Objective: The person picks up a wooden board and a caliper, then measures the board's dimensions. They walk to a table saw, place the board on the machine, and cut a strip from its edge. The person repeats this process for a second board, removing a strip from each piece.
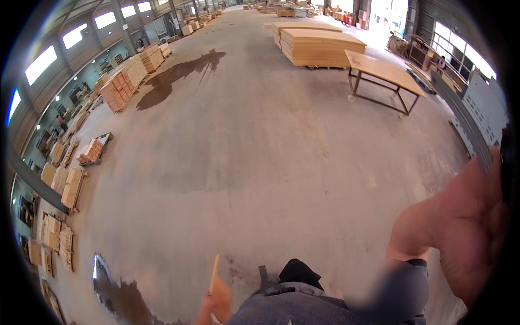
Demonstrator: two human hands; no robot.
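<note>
Presently my left hand (208, 313) grips a thin wooden strip (218, 287) at the lower frame edge, long axis near vertical (pointing up), while my right hand (460, 227) hangs open.

Left hand (205, 313) cut by lower edge; right hand (466, 227) blurred, fingers hidden.

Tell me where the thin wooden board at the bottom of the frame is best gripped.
Probably by its lower end, from the left, where the left hand meets it. The thin wooden board stands nearly upright, edge toward the camera, so fingers can pinch across its flat faces.
</note>
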